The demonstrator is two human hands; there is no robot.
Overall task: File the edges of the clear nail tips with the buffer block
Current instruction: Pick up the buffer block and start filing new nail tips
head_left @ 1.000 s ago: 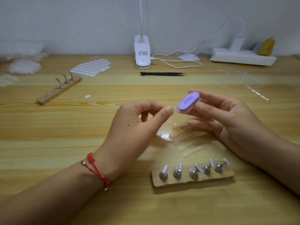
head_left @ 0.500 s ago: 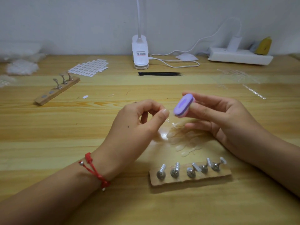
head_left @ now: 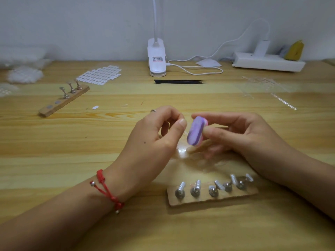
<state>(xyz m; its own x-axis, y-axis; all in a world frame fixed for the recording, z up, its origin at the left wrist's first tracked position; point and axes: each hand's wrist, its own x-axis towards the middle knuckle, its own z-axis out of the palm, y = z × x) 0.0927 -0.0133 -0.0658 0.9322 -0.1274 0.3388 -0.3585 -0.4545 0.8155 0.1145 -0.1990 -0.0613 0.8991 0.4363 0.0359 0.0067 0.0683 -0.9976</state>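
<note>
Above the middle of the counter (head_left: 54,142) both hands are raised, close together but apart. The left hand (head_left: 154,134) has a narrow grip: thumb and forefinger pinch a clear nail tip (head_left: 185,133), which shows only as a faint glint at the end of the thumb. The right hand (head_left: 241,136) holds the buffer block (head_left: 195,132) between thumb and fingers. The block stands nearly upright, its purple face turned to the left hand and its long edge just beside the pinched tip; I cannot tell if they touch.

Under the hands some loose clear tips (head_left: 183,151) lie blurred on the wood. Near the wrists lies a wooden holder (head_left: 212,196) with five metal stands. A broad stretch of bare wood lies between the left hand and a second holder (head_left: 63,100) far to the left. Black tweezers (head_left: 179,81) lie well behind the hands, before the lamp base (head_left: 157,58) at the wall.
</note>
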